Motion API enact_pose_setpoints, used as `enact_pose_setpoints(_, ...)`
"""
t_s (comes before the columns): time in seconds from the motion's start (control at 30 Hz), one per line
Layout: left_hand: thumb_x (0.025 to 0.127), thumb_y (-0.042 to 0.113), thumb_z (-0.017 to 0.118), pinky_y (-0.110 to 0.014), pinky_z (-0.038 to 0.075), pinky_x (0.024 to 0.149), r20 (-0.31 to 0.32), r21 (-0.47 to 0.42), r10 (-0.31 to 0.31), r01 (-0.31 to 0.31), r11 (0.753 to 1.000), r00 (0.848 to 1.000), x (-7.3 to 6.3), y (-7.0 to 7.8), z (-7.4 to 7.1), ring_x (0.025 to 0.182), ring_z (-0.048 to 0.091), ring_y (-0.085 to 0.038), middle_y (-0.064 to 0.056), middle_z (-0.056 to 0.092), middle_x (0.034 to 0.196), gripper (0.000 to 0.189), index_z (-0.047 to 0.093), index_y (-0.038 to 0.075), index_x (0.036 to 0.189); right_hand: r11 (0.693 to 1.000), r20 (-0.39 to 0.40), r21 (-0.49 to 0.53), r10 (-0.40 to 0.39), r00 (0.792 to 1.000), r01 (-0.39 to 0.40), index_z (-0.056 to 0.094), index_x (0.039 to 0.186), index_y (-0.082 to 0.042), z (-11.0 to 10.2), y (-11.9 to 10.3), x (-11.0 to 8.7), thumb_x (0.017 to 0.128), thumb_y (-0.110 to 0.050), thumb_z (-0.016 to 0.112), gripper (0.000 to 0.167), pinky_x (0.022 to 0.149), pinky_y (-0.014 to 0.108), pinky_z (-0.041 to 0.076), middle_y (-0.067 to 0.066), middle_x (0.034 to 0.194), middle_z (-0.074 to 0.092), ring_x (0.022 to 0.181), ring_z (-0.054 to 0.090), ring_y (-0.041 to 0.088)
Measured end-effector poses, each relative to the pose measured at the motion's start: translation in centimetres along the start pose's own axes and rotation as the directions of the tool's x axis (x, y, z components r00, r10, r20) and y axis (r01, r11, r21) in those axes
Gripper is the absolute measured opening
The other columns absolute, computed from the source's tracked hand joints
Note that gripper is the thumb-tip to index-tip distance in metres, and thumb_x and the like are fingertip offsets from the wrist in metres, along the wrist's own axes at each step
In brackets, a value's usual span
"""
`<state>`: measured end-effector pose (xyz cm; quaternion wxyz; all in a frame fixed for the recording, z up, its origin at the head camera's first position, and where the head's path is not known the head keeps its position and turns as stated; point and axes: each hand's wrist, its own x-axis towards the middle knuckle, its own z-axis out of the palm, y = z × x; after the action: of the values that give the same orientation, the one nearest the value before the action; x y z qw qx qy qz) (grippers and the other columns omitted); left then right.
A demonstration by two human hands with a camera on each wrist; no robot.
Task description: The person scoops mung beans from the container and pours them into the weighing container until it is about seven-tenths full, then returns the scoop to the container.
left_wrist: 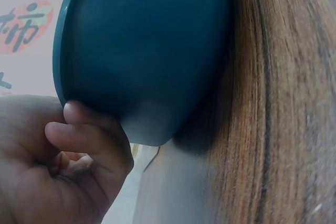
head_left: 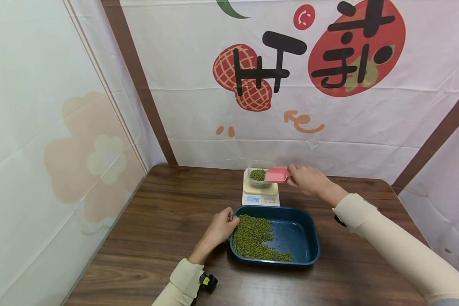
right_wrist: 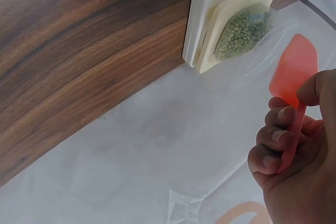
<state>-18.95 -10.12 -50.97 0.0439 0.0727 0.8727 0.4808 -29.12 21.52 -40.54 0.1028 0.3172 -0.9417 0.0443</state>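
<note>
In the head view my right hand grips the handle of a pink scoop. The scoop's blade is over the right side of a clear plastic tub, which holds green mung beans. That tub stands on a white kitchen scale with a lit display. My left hand pinches the left rim of a blue basin; in the left wrist view its curled fingers are at the basin's edge. Mung beans cover the basin's left part, and a few lie scattered on its bare right floor.
A dark wooden table carries everything. Behind it hangs a white printed cloth, close to the scale at the table's back edge. Another pale cloth with a flower print hangs at the left.
</note>
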Motion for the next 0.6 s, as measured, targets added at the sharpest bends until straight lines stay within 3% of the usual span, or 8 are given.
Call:
enact_pose_setpoints(0.13, 0.104, 0.013, 0.054, -0.021, 0.038, 0.042, 0.004, -0.029, 0.027, -0.027, 0.999, 1.0, -0.2, -0.2, 0.0, 0.044, 0.043, -0.01, 0.009, 0.033, 0.059, 0.025, 0.04, 0.013, 0.083, 0.999, -0.022, -0.006, -0.038, 0.999, 0.038, 0.055, 0.096, -0.007, -0.1, -0.3, -1.0, 0.101, -0.015, 0.065, 0.014, 0.058, 0.033, 0.042, 0.001, 0.071, 0.051, 0.06, 0.048, 0.017)
enact_pose_setpoints(0.17, 0.105, 0.015, 0.053, -0.021, 0.037, 0.041, -0.003, -0.035, 0.07, -0.07, 0.997, 0.998, 0.0, -0.8, 0.1, 0.044, 0.043, -0.009, 0.009, 0.033, 0.059, 0.026, 0.04, 0.015, 0.083, 0.999, -0.029, -0.005, -0.047, 0.999, 0.046, 0.055, 0.095, -0.007, -0.2, -0.4, -1.2, 0.101, -0.015, 0.065, 0.014, 0.057, 0.033, 0.042, 0.001, 0.071, 0.05, 0.06, 0.048, 0.017)
enact_pose_setpoints(0.27, 0.103, 0.014, 0.053, -0.02, 0.038, 0.038, -0.013, -0.039, 0.096, -0.096, 0.995, 0.995, 0.0, -0.8, 0.1, 0.042, 0.043, -0.007, 0.01, 0.034, 0.058, 0.025, 0.04, 0.015, 0.082, 0.998, -0.035, -0.001, -0.06, 0.998, 0.06, 0.055, 0.095, -0.008, -0.3, -0.6, -1.7, 0.101, -0.014, 0.065, 0.014, 0.057, 0.032, 0.04, 0.0, 0.07, 0.05, 0.059, 0.046, 0.016)
enact_pose_setpoints(0.5, 0.104, 0.012, 0.054, -0.02, 0.037, 0.04, 0.006, -0.035, 0.02, -0.02, 0.999, 1.0, -0.1, -0.1, -0.1, 0.042, 0.042, -0.009, 0.008, 0.035, 0.057, 0.025, 0.041, 0.012, 0.083, 0.997, -0.048, -0.002, -0.073, 0.996, 0.073, 0.055, 0.094, -0.01, -0.2, -1.1, -2.7, 0.1, -0.016, 0.066, 0.014, 0.056, 0.032, 0.04, -0.003, 0.07, 0.048, 0.06, 0.044, 0.014)
enact_pose_setpoints(0.57, 0.104, 0.012, 0.053, -0.02, 0.037, 0.04, 0.008, -0.038, 0.03, -0.03, 0.999, 1.0, -0.2, -0.1, -0.1, 0.042, 0.042, -0.009, 0.008, 0.035, 0.057, 0.025, 0.04, 0.013, 0.083, 0.998, -0.04, 0.006, -0.07, 0.997, 0.07, 0.055, 0.093, -0.01, -0.1, -1.3, -3.0, 0.1, -0.016, 0.066, 0.014, 0.057, 0.031, 0.039, -0.003, 0.07, 0.048, 0.06, 0.044, 0.013)
enact_pose_setpoints(0.6, 0.105, 0.015, 0.052, -0.021, 0.036, 0.039, 0.005, -0.038, 0.07, -0.07, 0.997, 0.998, 0.0, -0.7, 0.0, 0.041, 0.042, -0.008, 0.009, 0.034, 0.057, 0.026, 0.04, 0.014, 0.083, 0.998, -0.034, 0.009, -0.066, 0.997, 0.067, 0.055, 0.093, -0.011, -0.1, -1.4, -3.1, 0.1, -0.016, 0.066, 0.014, 0.058, 0.031, 0.039, -0.004, 0.07, 0.048, 0.061, 0.044, 0.013)
